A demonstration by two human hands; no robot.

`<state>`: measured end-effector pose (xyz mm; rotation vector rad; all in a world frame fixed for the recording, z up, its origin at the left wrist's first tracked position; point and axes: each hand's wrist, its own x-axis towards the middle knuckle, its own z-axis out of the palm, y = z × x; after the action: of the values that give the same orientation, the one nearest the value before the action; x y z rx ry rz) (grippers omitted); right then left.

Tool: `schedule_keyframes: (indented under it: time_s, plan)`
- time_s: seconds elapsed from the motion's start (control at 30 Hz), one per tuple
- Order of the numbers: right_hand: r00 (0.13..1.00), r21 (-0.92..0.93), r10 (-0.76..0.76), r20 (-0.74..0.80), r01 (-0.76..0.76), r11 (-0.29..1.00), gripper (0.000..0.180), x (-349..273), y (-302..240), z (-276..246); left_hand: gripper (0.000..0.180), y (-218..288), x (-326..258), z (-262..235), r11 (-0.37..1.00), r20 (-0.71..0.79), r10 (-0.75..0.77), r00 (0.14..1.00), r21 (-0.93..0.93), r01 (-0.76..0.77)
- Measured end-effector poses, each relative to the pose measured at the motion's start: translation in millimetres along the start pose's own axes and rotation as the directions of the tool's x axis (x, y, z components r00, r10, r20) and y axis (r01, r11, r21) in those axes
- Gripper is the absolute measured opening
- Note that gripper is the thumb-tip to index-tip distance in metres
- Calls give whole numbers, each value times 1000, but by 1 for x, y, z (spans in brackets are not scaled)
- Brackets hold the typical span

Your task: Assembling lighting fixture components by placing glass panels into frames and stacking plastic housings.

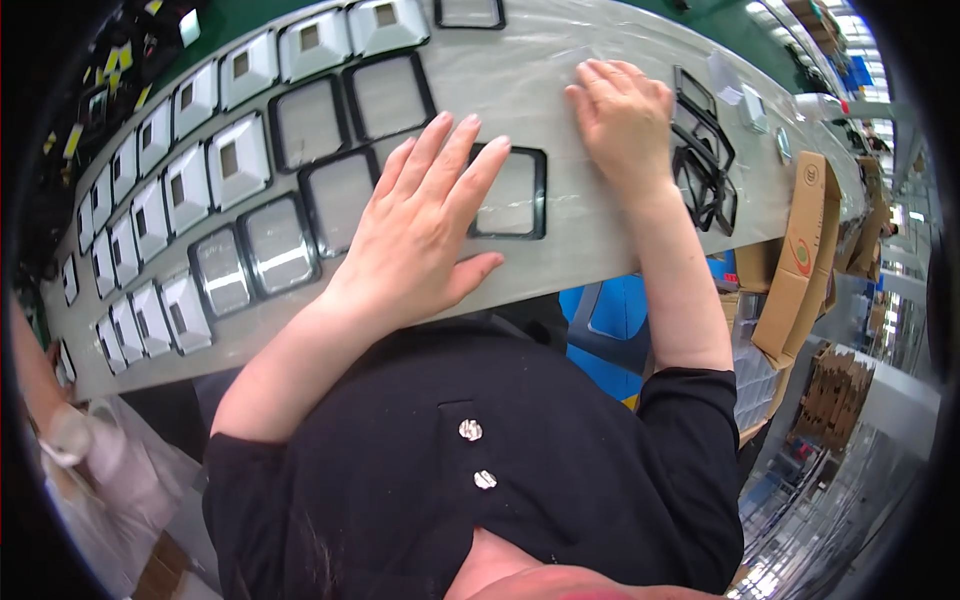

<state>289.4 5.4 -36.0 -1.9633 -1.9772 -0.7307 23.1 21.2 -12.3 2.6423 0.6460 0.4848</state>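
My left hand (415,220) is open, palm down, its fingers spread over the near part of the table. Just right of its fingers lies a black rectangular frame (541,195), partly covered by them. Farther right, my right hand (625,120) rests low over the table with fingers extended and slightly bent. Nothing shows in its grip, though its palm side is hidden. Beside it sits a loose pile of black frames (712,150). Left of my left hand, more black frames (428,90) lie in rows, some with a clear, shiny middle.
White housings with a square opening (238,165) stand in rows across the left of the table (530,75). A cardboard box (800,255) stands off the right edge. Another person's arm (38,375) reaches in at the far left. Small pale parts (753,110) lie far right.
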Motion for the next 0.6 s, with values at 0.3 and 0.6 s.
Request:
schedule_keyframes:
  time_s: [0.3,0.6]
  plan:
    - [921,847,331,206,-337,411,17,-11,-29,-79,88,-8,-2,7,981,-69,-77,995,-185,63]
    - [997,654,-78,-18,71,753,32,-59,-58,-78,94,4,6,5,996,-32,-46,998,-77,43]
